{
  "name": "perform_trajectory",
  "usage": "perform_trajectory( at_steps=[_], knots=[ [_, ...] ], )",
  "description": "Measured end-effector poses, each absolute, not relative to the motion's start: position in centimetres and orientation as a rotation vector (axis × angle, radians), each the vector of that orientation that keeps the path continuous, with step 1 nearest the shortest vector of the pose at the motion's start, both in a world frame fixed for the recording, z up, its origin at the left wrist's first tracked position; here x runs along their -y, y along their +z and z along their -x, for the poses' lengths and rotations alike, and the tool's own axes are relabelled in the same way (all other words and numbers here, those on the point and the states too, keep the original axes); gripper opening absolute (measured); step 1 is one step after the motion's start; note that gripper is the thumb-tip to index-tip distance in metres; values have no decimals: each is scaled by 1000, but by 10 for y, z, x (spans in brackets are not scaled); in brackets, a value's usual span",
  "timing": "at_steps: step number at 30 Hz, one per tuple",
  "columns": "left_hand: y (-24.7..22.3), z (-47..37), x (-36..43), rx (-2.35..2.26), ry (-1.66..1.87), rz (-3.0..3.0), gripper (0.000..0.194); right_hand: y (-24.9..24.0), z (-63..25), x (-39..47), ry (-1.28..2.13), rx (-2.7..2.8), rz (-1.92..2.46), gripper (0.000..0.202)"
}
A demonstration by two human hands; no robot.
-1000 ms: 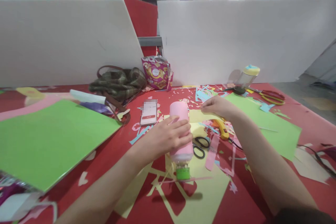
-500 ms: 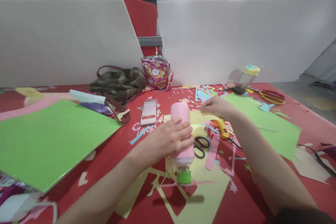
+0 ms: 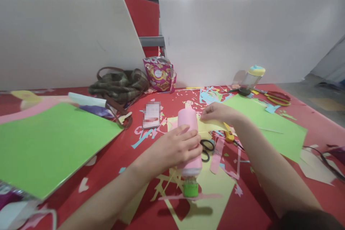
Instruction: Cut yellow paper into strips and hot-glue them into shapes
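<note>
A bottle (image 3: 188, 118) wrapped in pink paper lies on its side, its green cap (image 3: 191, 189) toward me. My left hand (image 3: 181, 145) is wrapped over its middle. Just right of the bottle, my right hand (image 3: 215, 112) pinches the edge of a pale yellow paper strip (image 3: 211, 125), whose other part passes behind the bottle. Black-handled scissors (image 3: 207, 145) lie against the bottle's right side, their blades hidden. A yellow glue gun (image 3: 229, 134) with a black cord rests below my right wrist. Cut yellow paper (image 3: 212, 190) spreads under the bottle.
Paper scraps litter the red tabletop (image 3: 107, 172). A phone (image 3: 151, 115), a snack bag (image 3: 159, 74) and a plaid bag (image 3: 121, 86) lie farther back. Green sheets (image 3: 56, 140) are at both sides. A clear cup (image 3: 253, 78) and red-yellow scissors (image 3: 277, 97) stand back right.
My right hand has moved left, closer to the bottle, with the yellow paper strip. The bottle has shifted slightly right and toward me under my left hand.
</note>
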State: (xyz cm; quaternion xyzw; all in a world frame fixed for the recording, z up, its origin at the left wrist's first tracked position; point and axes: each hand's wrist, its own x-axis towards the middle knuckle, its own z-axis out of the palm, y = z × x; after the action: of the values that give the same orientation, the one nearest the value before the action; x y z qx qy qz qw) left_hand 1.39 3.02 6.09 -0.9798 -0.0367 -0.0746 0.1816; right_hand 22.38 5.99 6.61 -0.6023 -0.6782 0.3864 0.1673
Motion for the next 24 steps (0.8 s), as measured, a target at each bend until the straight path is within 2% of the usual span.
perform_trajectory(
  at_steps=[24],
  knots=[
    [61,-13,-28,117,-192,2810,21,53,-209,-59,1095,1776,1766,17]
  ],
)
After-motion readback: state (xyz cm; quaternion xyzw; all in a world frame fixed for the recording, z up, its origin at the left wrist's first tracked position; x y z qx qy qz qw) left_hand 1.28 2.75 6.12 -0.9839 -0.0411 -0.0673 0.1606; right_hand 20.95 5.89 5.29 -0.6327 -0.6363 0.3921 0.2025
